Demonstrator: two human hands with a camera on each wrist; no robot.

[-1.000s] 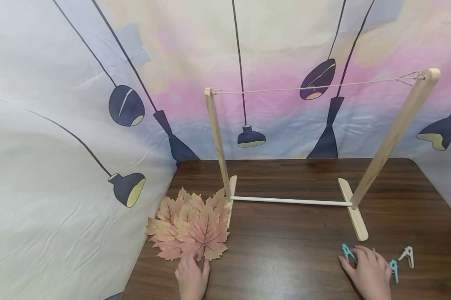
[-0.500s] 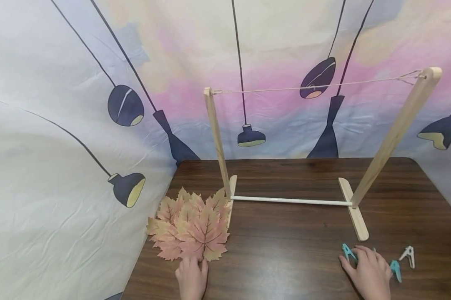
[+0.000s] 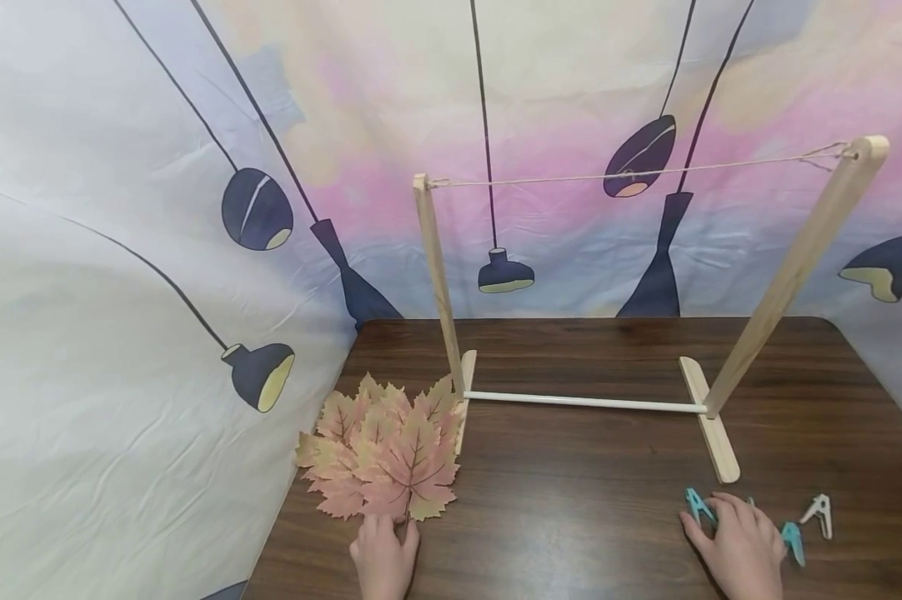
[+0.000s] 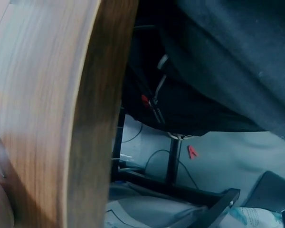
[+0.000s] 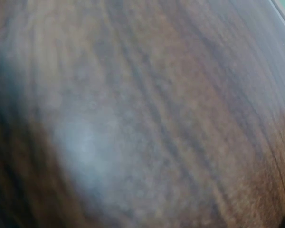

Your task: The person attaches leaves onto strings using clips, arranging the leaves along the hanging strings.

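Note:
A pile of pink and yellow maple leaves [image 3: 413,467] lies on the left of the brown table. My left hand [image 3: 383,554] is at the front of the pile, its thumb and fingers pinching the stem of the top leaf. Over on the right, my right hand [image 3: 739,542] rests relaxed on the table among small clothespins. One teal clothespin [image 3: 699,505] sits between its thumb and index finger; another teal clothespin [image 3: 794,543] is by its outer side. A white clothespin [image 3: 820,515] lies farther right. Part of a further clothespin is hidden behind the fingers.
A wooden frame [image 3: 789,292] stands behind, with a string [image 3: 541,180] tied between its post tops and a white rod [image 3: 586,402] low down. Its left foot touches the leaves. A lamp-patterned cloth [image 3: 571,83] hangs behind the table [image 3: 571,492]. A red clothespin [image 4: 192,152] lies on the floor.
My left thumb has drawn in toward the fingers at the leaf's stem. The teal clothespin beside my right hand has turned slightly; the right hand has stayed in place.

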